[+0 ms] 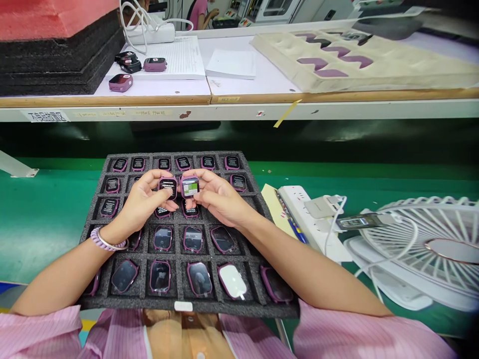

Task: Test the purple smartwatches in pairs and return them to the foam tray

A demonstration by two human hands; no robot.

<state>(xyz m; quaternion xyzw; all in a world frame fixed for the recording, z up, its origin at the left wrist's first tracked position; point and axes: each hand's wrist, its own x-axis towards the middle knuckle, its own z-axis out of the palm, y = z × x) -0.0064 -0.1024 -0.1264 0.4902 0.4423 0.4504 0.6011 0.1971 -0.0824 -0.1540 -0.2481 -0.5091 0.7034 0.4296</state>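
Two purple-framed smartwatch bodies are held side by side above a black foam tray (pixel 179 306). My left hand (pixel 147 197) is closed on one smartwatch (pixel 167 185), its thumb on the screen, which shows white text on black. In my right hand (pixel 215 197) is the other smartwatch (pixel 190 186), pinched at its edge, with a green and white picture lit. Below them, the tray's compartments hold rows of similar watches. Those in the far rows show text, while most near ones, such as this watch (pixel 160 276), look dark. One near watch (pixel 232 280) has a white face.
A shelf (pixel 232 92) runs across the back, bearing loose watches (pixel 120 83), papers (pixel 230 64), a cream moulded tray (pixel 392 70) and stacked black foam (pixel 56 65). To the right lie a power strip (pixel 310 219), a charger with cables and a white fan (pixel 430 244).
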